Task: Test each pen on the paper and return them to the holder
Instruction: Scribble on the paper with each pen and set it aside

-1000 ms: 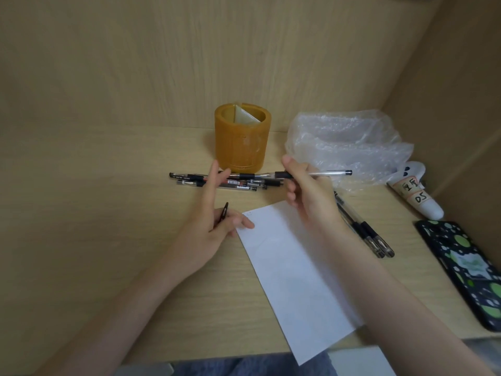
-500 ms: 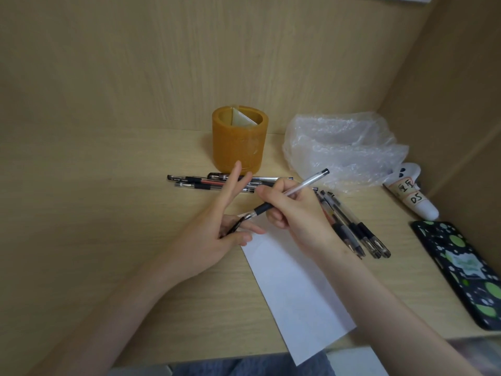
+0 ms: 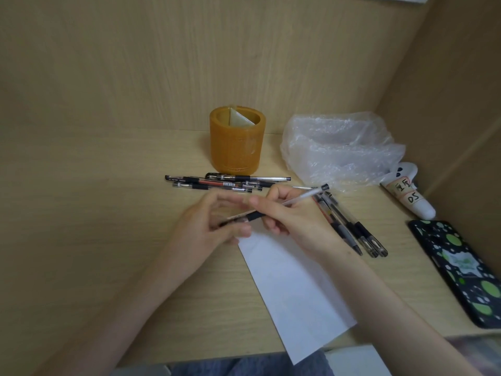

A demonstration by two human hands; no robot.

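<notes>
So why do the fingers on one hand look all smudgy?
Head view: the left hand is smeared by motion blur where it pinches the pen, while the right hand and the holder look sharper. Head view: soft, warm light, faint shadows, small glints on the plastic bag. Head view: the wide lens makes the wall corner lean.

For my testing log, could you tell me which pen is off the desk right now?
The clear pen gripped by the right hand, raised at a slant; the others lie flat on the desk in two groups.
</notes>
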